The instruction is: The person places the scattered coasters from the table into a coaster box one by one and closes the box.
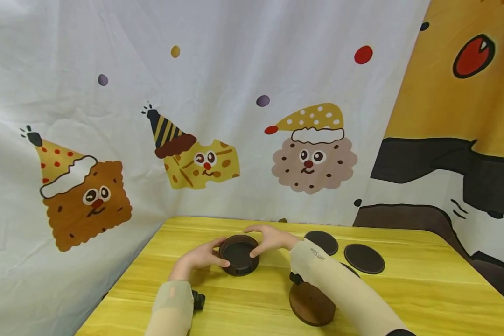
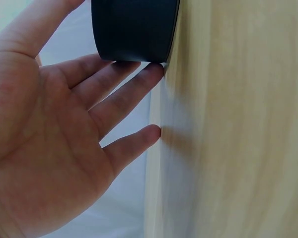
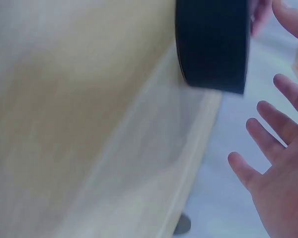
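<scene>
A round dark coaster holder [image 1: 253, 267] with a low wall stands on the wooden table, and a dark disc [image 1: 237, 254] lies inside it. My left hand [image 1: 203, 255] grips its left side, the thumb at the near rim and the fingers round the far side. In the left wrist view, several fingertips touch the wall of the holder. My right hand [image 1: 270, 239] is spread at the right side, its thumb by the rim. The right wrist view shows those fingers apart from the wall.
Dark round coasters [image 1: 364, 258] lie on the table [image 1: 428, 289] to the right, one partly behind my right sleeve. Nearer, a reddish-brown disc [image 1: 311, 305] is also partly covered by that sleeve. A printed curtain [image 1: 252, 186] hangs along the table's back edge.
</scene>
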Demonstrator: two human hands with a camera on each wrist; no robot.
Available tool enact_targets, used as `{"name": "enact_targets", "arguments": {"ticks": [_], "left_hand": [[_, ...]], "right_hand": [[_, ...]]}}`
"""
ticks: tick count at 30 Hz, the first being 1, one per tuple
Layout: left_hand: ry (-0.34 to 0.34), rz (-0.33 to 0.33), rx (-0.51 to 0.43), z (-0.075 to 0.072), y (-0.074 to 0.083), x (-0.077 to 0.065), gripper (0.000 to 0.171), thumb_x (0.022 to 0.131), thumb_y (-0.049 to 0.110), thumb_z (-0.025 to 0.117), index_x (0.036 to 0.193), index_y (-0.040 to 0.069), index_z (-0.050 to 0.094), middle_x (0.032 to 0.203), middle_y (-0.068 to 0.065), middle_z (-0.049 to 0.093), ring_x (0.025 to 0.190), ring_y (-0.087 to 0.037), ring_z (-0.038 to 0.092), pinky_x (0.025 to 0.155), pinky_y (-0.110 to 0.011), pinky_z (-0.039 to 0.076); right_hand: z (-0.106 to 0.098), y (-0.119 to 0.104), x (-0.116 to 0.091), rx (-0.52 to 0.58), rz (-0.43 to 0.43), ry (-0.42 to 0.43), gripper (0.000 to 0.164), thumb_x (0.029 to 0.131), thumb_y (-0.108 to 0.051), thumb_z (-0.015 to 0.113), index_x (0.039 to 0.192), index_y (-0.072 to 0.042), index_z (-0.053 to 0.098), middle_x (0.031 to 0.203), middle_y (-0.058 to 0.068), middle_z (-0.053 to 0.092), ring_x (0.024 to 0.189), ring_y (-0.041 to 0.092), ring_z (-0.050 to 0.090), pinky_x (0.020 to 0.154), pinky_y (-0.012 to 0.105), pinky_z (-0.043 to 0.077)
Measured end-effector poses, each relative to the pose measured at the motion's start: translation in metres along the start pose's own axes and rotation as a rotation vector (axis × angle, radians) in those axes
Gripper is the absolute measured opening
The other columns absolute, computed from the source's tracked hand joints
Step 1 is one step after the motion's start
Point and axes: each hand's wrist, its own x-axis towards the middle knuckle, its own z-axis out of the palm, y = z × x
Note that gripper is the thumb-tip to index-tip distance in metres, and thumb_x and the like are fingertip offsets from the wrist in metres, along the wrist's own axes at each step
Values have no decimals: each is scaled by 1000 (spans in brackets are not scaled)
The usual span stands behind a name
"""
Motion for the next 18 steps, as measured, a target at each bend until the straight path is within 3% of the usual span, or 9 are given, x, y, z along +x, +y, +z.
{"name": "enact_targets", "arguments": {"ticks": [7,15,18], "left_hand": [[-5,32,13,0,-2,1,90,83,20,79,152,-2,25,148,-27,34,122,-41,52,99,-55,39],[-4,38,3,0,-3,1,90,84,19,78,152,-3,23,148,-28,33,121,-40,53,99,-55,39],[-7,45,-1,0,-2,1,90,84,18,78,152,-3,23,148,-29,32,121,-41,52,100,-56,39]], "right_hand": [[-32,17,-27,62,10,89,76,77,-31,83,143,-15,49,149,12,40,136,36,36,105,56,33],[-63,43,-62,86,56,185,79,76,-38,82,144,-16,48,150,13,39,137,34,34,105,59,31],[-71,53,-77,100,73,215,79,77,-33,83,145,-15,47,151,14,37,139,36,31,105,61,30]]}}
